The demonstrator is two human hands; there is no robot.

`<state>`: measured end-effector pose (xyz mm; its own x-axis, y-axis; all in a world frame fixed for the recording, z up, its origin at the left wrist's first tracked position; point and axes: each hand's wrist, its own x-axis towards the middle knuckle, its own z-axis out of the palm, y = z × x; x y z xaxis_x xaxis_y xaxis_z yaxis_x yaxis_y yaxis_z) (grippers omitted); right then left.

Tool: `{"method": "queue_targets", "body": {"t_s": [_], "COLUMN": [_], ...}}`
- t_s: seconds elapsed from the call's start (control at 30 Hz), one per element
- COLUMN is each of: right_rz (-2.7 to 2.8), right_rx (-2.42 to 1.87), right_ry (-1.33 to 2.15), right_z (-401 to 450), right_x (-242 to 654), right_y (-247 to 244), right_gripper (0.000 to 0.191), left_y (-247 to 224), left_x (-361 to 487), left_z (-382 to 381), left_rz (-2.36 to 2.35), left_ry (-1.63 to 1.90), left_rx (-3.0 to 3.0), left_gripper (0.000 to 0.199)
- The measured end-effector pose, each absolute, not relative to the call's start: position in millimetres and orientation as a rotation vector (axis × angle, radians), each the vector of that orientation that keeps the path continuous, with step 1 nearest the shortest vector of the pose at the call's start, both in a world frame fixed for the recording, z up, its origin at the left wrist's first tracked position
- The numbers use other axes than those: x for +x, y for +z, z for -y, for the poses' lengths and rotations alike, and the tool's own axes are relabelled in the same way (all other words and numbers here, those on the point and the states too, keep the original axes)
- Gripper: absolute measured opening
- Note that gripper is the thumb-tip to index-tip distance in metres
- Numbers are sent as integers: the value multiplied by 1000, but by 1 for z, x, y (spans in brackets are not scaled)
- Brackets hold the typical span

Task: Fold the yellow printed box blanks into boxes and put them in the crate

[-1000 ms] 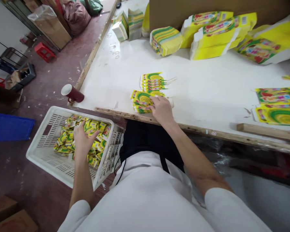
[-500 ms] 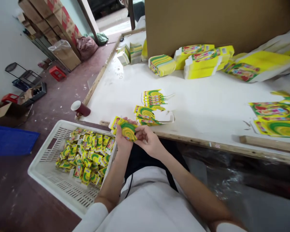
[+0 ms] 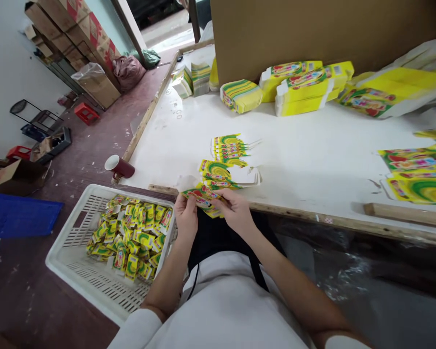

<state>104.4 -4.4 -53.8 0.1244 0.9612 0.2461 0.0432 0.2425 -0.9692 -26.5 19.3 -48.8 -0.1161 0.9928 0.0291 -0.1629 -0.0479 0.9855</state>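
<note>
Above the table's front edge, a yellow and green printed small carton [image 3: 202,195] is held between both hands. My left hand [image 3: 186,215] pinches its left end with the thumb in front. My right hand [image 3: 237,209] grips the right end, fingers closed. Part of the carton's lower side hangs below the fingers. Just beyond the hands lies a pile of flattened cartons [image 3: 218,169], with a fanned row of cartons [image 3: 228,145] behind it. To my left, a white plastic basket [image 3: 83,294] holds many small yellow-green boxes [image 3: 131,237].
A dark red mug [image 3: 122,167] stands at the left edge of the white table [image 3: 294,145]. Larger yellow boxes [image 3: 305,92] line the back against a brown board [image 3: 312,34]. More printed cartons [image 3: 417,186] lie at right, near a wooden strip [image 3: 403,215].
The carton has turned from its green swirl face to a face with red print. Both hands have shifted slightly right, and my right hand has moved from its lower corner to the right end.
</note>
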Motion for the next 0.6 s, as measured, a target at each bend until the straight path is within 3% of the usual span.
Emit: {"method": "queue_targets", "body": {"t_s": [0.07, 0.13, 0.27, 0.37, 0.43, 0.5, 0.57, 0.6], "right_rz": [1330, 1460, 1760, 1932, 1873, 1636, 1353, 1233], "right_rx": [-1129, -1147, -1260, -1131, -1076, -1120, -1128, -1094], "right_ry": [815, 688, 341, 240, 256, 358, 604, 778], "right_z": [4, 4, 7, 15, 21, 24, 24, 22], "right_x": [114, 125, 143, 143, 139, 134, 129, 126], "right_y": [-52, -47, -35, -28, -27, -29, -35, -38], "right_gripper": [16, 18, 31, 34, 33, 51, 68, 68], "left_y": [-46, -36, -4, 9, 7, 1, -6, -9], "left_x": [-37, -52, -80, -80, -70, -59, -52, -50], "left_z": [-22, -26, -30, -24, -18, -12, -7, -4], "left_rz": [-1174, -1139, -999, -1020, -1098, -1215, -1282, -1271], "left_ry": [1378, 1312, 1113, 703, 504, 483, 561, 600], "left_rx": [1083, 1171, 1593, 1939, 2032, 2067, 2105, 2134], "left_gripper": [42, 45, 87, 110, 97, 80, 77, 80]}}
